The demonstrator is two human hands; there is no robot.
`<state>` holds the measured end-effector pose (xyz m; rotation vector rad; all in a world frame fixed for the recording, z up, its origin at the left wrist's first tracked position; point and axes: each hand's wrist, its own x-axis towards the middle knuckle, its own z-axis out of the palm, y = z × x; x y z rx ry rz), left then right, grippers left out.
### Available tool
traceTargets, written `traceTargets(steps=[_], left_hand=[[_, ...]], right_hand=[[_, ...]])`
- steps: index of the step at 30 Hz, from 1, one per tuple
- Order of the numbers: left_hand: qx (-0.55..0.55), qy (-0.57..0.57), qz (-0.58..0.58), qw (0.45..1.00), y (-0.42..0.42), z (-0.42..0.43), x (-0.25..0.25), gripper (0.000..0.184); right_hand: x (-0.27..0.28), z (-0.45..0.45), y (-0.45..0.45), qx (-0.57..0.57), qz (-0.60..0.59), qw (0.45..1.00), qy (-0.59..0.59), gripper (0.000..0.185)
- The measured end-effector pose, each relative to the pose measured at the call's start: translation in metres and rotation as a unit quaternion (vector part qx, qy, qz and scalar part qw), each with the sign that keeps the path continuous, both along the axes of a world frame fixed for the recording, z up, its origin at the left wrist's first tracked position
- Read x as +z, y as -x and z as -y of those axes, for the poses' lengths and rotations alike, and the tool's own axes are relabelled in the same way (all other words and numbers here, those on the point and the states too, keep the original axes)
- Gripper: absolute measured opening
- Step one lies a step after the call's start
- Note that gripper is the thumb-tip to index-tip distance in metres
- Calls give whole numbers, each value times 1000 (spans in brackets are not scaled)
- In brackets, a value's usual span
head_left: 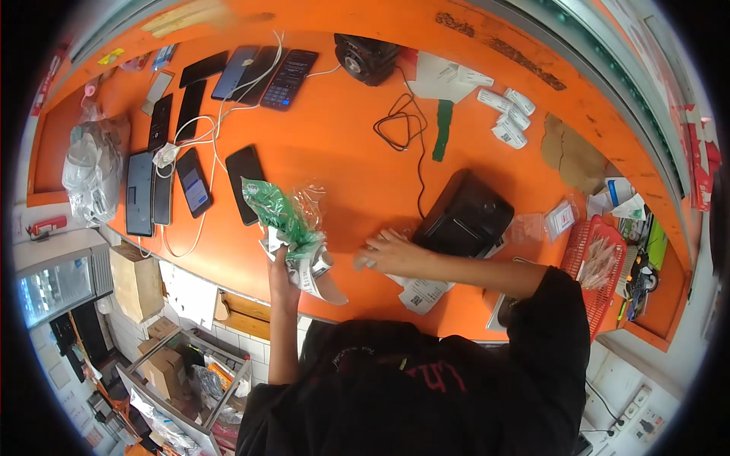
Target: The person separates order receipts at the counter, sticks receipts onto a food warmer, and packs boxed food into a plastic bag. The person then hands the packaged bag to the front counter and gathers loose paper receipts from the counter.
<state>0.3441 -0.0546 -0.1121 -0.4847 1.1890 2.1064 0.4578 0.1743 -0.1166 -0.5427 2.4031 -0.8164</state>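
Note:
My left hand is closed around a bunch of crumpled waste. In it are a green and clear plastic wrapper and white printed paper slips. My right hand reaches left over the orange counter, palm down, its fingers loosely bent and somewhat apart. Nothing shows in it, though the palm is hidden. Just right of that hand stands a black box-shaped device, which looks like a receipt printer. Below my right wrist lie printed receipts, partly covered by the forearm.
Several phones and white charging cables spread over the left of the orange counter. A black cable runs to the printer. Rolled labels lie at the back right, a red basket at the right, a plastic bag far left.

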Motion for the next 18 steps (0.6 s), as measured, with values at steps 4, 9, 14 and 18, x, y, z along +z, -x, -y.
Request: traceTargets(steps=[4,9,14,18], left_hand=[[48,38,-34,998,-16,11,7,51],[-36,69,-19,997,-53,4,11,56],[-157,-19,-133,978,-83,-28,39,70],[-230,103,-124,960,-88,-26,28,65]], right_hand=[[51,-26,29,-264,142,934,193,37],[72,49,10,-446,-221,836,231,27],[42,105,-24,-443,-215,868,64,42],[61,86,-63,-425,-96,882,178,50]])
